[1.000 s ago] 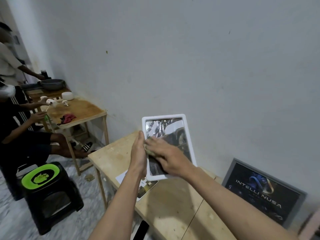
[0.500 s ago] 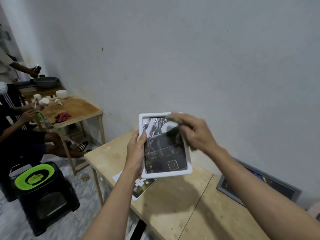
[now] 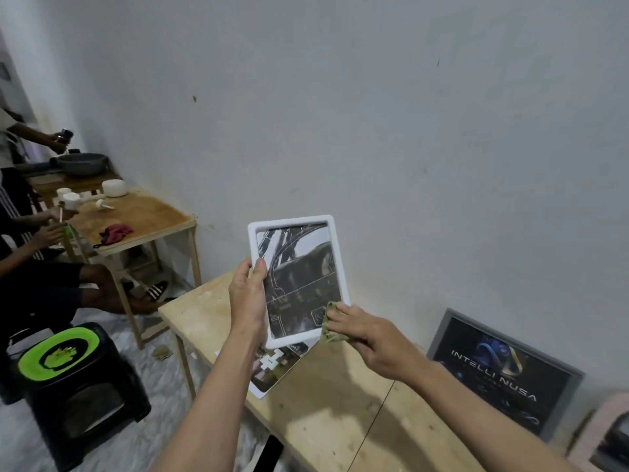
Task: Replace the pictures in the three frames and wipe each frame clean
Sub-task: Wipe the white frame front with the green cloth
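A white picture frame [image 3: 293,222] with a dark car-interior picture stands upright above the wooden table [image 3: 326,413]. My left hand [image 3: 246,298] grips its left edge, thumb on the front. My right hand [image 3: 366,338] presses a small greenish cloth [image 3: 331,330] against the frame's lower right corner. A grey frame [image 3: 503,373] with a dark "INTELLI NUSA" picture leans on the wall at the right. A pink frame [image 3: 599,441] is partly cut off at the far right. Loose printed pictures [image 3: 275,366] lie on the table under the white frame.
A black stool with a green top [image 3: 64,356] stands on the floor at the left. Behind it is a second wooden table [image 3: 146,216] with a red cloth, white cups and a dark pan, where other people sit and work.
My right hand with the cloth has swept from the frame's top right corner down to its lower right corner. My left hand still holds the left edge.
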`<state>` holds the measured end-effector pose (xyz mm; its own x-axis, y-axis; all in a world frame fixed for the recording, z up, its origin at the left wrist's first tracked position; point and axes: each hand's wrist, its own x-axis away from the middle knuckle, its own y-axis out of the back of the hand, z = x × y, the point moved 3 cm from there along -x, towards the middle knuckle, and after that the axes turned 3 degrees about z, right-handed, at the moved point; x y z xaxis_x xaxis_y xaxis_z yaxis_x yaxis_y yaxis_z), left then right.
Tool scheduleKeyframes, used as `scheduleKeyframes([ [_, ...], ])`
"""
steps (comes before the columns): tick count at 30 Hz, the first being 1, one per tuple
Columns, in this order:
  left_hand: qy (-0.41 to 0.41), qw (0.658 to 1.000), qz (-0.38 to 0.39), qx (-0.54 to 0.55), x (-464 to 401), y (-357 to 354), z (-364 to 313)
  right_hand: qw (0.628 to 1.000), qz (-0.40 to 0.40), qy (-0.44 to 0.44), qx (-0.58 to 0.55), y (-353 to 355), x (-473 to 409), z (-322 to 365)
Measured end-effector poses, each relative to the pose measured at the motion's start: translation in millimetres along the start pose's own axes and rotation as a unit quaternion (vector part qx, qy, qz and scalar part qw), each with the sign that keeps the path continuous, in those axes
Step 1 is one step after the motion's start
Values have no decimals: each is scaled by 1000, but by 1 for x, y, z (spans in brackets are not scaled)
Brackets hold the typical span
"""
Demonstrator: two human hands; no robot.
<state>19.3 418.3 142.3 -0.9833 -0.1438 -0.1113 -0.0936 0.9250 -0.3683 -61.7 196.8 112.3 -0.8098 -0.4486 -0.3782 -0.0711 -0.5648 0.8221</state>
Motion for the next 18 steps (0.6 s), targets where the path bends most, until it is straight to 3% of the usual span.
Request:
scheduleKeyframes([
  [4, 4, 1000, -13, 6, 3, -10, 4, 998, -53, -31, -25, -17, -13, 20],
  [7, -7, 1000, 3, -20, 6, -20, 3, 996, -39, -17, -77, -51, -22, 58],
  [12, 5, 999, 20, -43, 6, -17, 0, 958, -32, -103, -264, -16, -40, 68],
  [16, 23, 998, 65, -13, 15, -23, -8, 936, -235, -70, -254, 61, -71, 66],
  [18, 12, 996, 90, -20, 21, -31, -15, 939, -301, -43, -158, 94, -90, 56],
])
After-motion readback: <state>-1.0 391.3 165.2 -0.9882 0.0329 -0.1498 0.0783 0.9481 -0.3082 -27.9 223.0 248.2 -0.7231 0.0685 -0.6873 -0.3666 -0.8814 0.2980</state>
